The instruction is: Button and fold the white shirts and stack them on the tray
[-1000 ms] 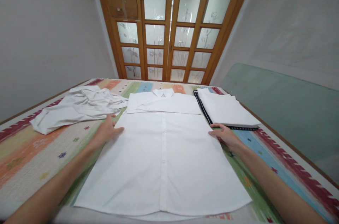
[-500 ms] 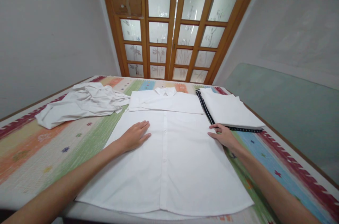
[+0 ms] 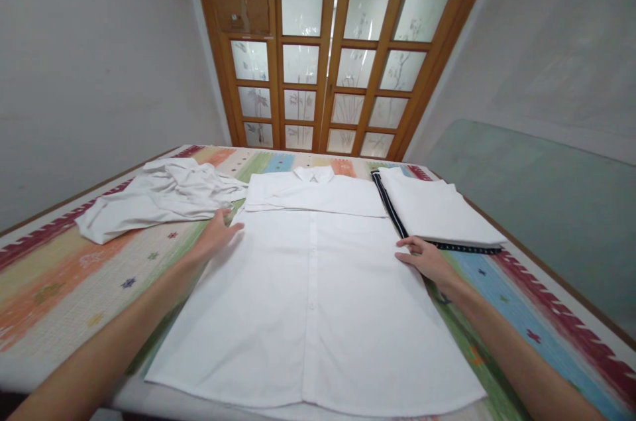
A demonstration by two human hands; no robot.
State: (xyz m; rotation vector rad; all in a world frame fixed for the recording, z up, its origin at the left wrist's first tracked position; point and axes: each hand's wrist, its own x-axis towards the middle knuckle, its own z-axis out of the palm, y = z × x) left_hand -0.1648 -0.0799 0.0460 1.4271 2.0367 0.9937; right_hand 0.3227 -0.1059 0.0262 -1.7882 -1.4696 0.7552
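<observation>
A white button-up shirt [image 3: 318,295] lies flat and face up on a striped, many-coloured cloth [image 3: 69,275], sleeves folded across its upper part. My left hand [image 3: 217,235] rests open at the shirt's upper left edge, fingers stretched flat. At the shirt's right edge my right hand [image 3: 424,258] lies flat too, fingers extended, just in front of a folded white garment. Neither hand holds anything.
A crumpled white garment [image 3: 159,199] lies at the back left. A folded white garment [image 3: 432,209] sits on a dark striped piece at the back right. Behind the surface stands a wooden door with frosted panes [image 3: 328,50]. Walls close in on both sides.
My left hand slid from the shirt's left edge inward over the front, then back out to the upper left edge. My right hand stayed at the right edge.
</observation>
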